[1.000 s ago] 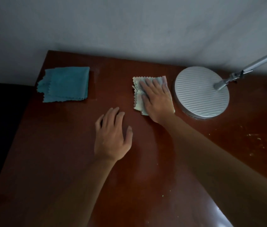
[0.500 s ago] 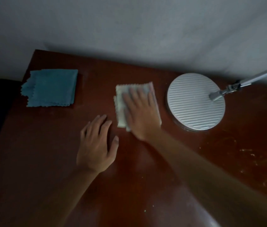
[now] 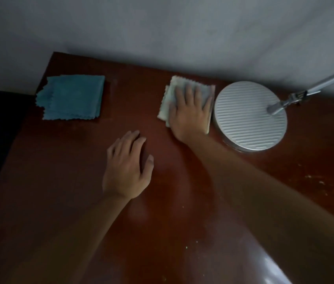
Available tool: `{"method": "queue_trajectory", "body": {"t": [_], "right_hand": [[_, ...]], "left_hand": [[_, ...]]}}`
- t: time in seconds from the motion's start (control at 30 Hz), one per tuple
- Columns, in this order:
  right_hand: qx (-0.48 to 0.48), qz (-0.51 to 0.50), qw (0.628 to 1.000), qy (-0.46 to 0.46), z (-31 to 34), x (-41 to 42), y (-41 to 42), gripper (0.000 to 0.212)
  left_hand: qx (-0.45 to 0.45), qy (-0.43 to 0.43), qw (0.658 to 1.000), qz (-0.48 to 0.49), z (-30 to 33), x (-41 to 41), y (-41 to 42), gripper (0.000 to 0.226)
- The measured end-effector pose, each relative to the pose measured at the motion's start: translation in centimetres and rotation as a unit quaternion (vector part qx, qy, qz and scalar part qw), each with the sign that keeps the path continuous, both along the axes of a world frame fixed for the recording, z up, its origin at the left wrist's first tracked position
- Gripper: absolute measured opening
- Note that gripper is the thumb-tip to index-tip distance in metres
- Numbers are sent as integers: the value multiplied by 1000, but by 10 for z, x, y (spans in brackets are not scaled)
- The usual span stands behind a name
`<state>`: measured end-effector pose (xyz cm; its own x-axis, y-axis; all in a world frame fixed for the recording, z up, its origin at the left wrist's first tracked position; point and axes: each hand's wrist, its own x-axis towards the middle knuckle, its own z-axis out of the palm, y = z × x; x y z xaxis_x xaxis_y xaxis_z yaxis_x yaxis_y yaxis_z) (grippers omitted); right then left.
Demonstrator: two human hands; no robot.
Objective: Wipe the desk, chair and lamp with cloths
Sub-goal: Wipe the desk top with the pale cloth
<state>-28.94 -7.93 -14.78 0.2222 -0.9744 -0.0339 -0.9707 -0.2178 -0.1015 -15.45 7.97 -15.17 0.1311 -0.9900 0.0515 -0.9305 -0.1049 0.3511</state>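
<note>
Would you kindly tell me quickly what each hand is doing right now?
Left hand: open, resting flat on the reddish-brown wooden desk, holding nothing.
Right hand: open, fingers straight, pressing the pale folded zigzag-edged cloth onto the desk.

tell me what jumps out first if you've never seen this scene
The right hand pressing flat on a pale folded cloth mid-desk draws the eye, beside the round ribbed silver lamp base at right. A folded teal cloth lies untouched at the far left corner of the reddish-brown wooden desk, and the left hand rests flat nearer the viewer.
</note>
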Motion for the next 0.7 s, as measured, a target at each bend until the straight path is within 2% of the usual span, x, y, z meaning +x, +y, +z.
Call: {"method": "queue_trajectory", "body": {"t": [0.13, 0.27, 0.37, 0.5, 0.57, 0.63, 0.7], "right_hand": [[36, 68, 997, -9, 2, -15, 97, 55], [71, 246, 967, 14, 3, -39, 149, 58], [60, 285, 954, 71, 4, -45, 126, 57], [9, 207, 973, 99, 8, -13, 70, 59], [-8, 208, 975, 82, 7, 3, 67, 56], [-18, 283, 956, 72, 3, 8, 104, 54], [-15, 388, 920, 61, 2, -6, 173, 53]], "left_hand": [[5, 39, 999, -1, 5, 3, 3, 53], [5, 112, 994, 1, 12, 10, 12, 41], [-22, 66, 997, 15, 15, 18, 45, 35], [-28, 22, 999, 18, 1, 31, 113, 40], [-42, 20, 999, 28, -5, 30, 126, 42], [-59, 36, 997, 44, -5, 32, 127, 42], [-65, 52, 995, 53, -5, 33, 125, 42]]}}
